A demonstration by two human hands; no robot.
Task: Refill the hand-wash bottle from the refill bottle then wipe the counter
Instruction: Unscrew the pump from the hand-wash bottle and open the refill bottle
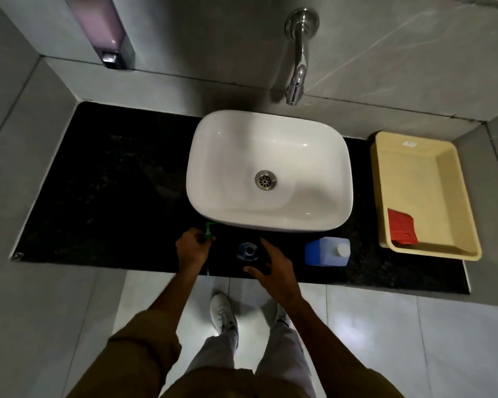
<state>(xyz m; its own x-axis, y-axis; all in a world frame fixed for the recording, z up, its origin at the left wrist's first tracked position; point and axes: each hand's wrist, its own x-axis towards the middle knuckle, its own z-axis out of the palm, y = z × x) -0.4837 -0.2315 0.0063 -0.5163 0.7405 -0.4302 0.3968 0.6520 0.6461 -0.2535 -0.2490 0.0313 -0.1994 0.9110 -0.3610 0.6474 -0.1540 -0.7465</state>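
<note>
Left hand pinches the green pump head, lifted clear of the hand-wash bottle; a thin dip tube looks to trail down from it toward the near counter edge, though it's faint in this light. Likely held off to the left so the tube doesn't drip on the counter or block the neck.

Right hand has fingers spread and curved around the near-right side of the bottle with nothing gripped in it; contact with the bottle wall I can't confirm. Reads as steadying it. The bottle stands upright on the black counter, mouth open, just near of the white basin.

Refill bottle, blue with a white cap, stands just right of the right hand, cap on from what shows. So the pour hasn't started; the cap has to come off first, and the left hand is occupied.

Far right: beige tray with a red cloth in its near corner, presumably for the wipe. The tap overhangs the basin's far edge; a wall dispenser is at far left. The basin crowds the working strip, leaving little room to tip the refill.
</note>
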